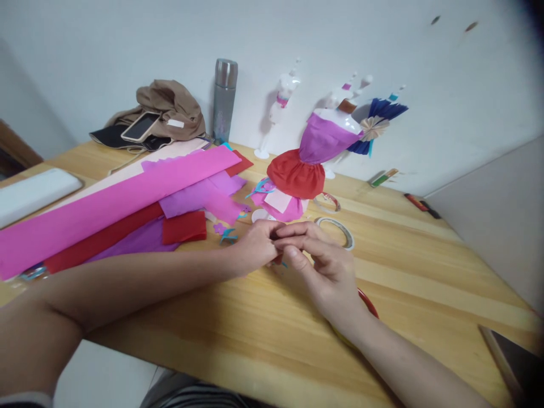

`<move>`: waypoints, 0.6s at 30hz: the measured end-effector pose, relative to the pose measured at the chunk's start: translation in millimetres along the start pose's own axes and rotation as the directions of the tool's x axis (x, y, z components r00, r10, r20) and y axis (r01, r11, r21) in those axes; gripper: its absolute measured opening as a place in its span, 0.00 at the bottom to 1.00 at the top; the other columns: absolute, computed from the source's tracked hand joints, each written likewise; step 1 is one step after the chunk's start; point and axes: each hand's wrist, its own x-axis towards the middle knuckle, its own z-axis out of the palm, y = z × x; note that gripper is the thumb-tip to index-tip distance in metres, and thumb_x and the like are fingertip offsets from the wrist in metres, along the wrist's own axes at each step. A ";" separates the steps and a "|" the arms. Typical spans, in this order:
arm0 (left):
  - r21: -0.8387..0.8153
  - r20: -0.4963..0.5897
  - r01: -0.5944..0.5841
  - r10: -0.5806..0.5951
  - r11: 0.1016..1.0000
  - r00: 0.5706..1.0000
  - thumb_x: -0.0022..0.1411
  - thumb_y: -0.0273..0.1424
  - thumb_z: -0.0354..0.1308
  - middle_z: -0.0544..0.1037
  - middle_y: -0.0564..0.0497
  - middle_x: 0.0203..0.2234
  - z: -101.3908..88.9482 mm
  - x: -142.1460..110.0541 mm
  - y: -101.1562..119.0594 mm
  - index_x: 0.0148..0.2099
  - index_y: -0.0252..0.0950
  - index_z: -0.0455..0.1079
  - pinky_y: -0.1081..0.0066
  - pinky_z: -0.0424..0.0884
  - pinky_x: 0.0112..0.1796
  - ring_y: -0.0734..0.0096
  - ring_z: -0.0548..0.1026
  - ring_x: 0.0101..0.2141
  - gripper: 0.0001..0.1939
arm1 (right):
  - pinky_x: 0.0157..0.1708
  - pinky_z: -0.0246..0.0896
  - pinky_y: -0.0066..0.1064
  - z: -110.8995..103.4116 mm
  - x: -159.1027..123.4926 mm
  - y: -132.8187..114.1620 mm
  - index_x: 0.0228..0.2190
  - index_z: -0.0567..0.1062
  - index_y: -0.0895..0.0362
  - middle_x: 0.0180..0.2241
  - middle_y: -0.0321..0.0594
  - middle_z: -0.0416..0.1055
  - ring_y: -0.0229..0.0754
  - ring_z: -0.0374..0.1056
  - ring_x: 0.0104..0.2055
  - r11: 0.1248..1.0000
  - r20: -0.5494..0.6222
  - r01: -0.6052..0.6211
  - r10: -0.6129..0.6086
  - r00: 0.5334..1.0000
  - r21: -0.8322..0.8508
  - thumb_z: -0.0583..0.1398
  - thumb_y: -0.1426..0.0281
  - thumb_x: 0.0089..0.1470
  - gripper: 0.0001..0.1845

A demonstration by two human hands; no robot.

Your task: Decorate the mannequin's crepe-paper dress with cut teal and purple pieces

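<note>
Evidently worked over the wooden table [425, 266], with long pink paper [119, 207] laid slantwise at the left, perhaps out of the way, and the dressed mannequin [325, 139] just beyond, likely within easy reach. Held right hand [331, 272], loosely bent, against left hand [257, 246], seemingly pinched closed on a small reddish piece [278, 259], mostly hidden, apparently to steady it from both sides; could not tell the right fingertips' exact grip.

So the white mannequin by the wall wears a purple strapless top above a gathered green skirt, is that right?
Not quite: the gathered skirt is red, not green, as the head view shows. The white mannequin does wear a purple strapless top above it.
</note>
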 end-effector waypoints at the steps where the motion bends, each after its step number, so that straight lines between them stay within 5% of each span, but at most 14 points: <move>1: -0.011 0.001 -0.002 0.002 1.000 1.000 0.55 0.20 0.55 0.63 0.58 0.15 0.0 -0.7 1.2 0.25 0.37 0.65 0.72 0.53 0.22 0.78 0.60 0.19 0.10 | 0.41 0.76 0.39 -0.3 -0.6 -0.3 0.31 0.82 0.53 0.38 0.44 0.80 0.46 0.78 0.42 1.000 0.002 0.006 -0.006 1.000 0.002 0.60 0.74 0.65 0.13; 13: -0.186 -0.077 -0.047 0.033 0.982 0.997 0.52 0.25 0.60 0.70 0.54 0.20 -4.6 2.8 -14.4 0.28 0.37 0.69 0.71 0.62 0.29 0.72 0.68 0.26 0.04 | 0.47 0.78 0.47 -0.1 -8.7 3.6 0.52 0.80 0.53 0.51 0.51 0.80 0.52 0.78 0.53 0.968 0.065 0.183 -0.174 0.983 -0.172 0.58 0.76 0.67 0.16; 18: -0.191 -0.110 0.022 -0.044 0.981 0.993 0.53 0.23 0.56 0.66 0.56 0.17 -3.9 4.4 -12.0 0.28 0.38 0.66 0.71 0.60 0.26 0.74 0.65 0.21 0.05 | 0.43 0.79 0.49 4.3 -8.3 12.6 0.58 0.76 0.59 0.47 0.57 0.81 0.57 0.79 0.48 0.800 0.082 0.441 -0.449 0.890 -0.407 0.60 0.81 0.63 0.23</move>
